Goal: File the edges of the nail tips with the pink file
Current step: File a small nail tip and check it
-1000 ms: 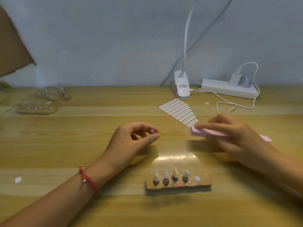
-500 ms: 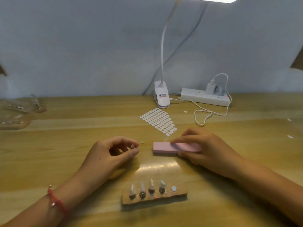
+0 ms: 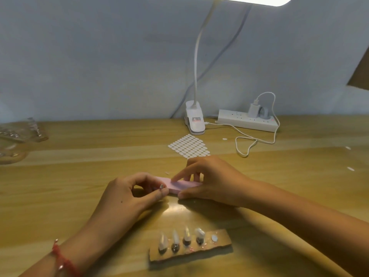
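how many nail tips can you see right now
5. Four nail tips stand in a row on the cardboard strip; the fifth tip is pinched in the left hand by the pink file. The blurry clear packs at far left may hold more.

Left hand [image 3: 127,194] and right hand [image 3: 211,182] close together, fingers [image 3: 184,172] curled (forearms angled inward).

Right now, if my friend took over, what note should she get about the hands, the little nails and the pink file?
Left hand: pinches one small pale nail tip against the pink block-shaped file, at its near edge.
Right hand: grips the file, low over the wooden table.
Four more nail tips stand on a brown cardboard strip nearer the person.
Done: tip meets file. Left: file its edges; whether the other four are filed cannot be told.
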### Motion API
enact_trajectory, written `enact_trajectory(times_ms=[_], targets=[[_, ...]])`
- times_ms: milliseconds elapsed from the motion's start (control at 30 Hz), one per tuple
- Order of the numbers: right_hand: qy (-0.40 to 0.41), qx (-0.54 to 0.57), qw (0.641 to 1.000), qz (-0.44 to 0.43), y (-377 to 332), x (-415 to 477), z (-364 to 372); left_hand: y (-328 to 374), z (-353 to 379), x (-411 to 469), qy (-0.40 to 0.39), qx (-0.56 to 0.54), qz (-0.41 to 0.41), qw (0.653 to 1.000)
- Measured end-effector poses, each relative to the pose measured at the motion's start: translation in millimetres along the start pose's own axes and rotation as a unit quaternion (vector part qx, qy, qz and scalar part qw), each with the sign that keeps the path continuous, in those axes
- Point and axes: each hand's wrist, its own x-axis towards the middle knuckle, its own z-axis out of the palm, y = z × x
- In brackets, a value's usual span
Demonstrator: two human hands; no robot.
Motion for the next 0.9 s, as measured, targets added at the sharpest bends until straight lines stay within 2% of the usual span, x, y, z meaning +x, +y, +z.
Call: enact_trajectory(times_ms=[233,400,533,700,900], targets=[[-0.031,0.012,0.999,0.005,0.2,1.3,-5.3,2.3,1.3,-0.3,0.014,-0.016,-0.008,1.0],[-0.019,0.017,1.0,0.005,3.4,-1.3,-6.0,5.1,1.2,-2.2,0.022,-0.021,0.005,1.0],[0.02,-0.066,0.997,0.015,10.6,-12.4,-12.0,-0.1,-0.2,-1.9,0.016,-0.003,-0.007,1.0],[0.065,-0.005,0.997,0.038,28.6,-41.6,-20.1,1.4,3.3,0.0,-0.032,0.078,-0.01,0.996],[0.124,0.011,0.992,-0.009,27.1,-68.6,-5.1,6.3,3.9,-0.8,-0.042,0.11,-0.002,0.993]])
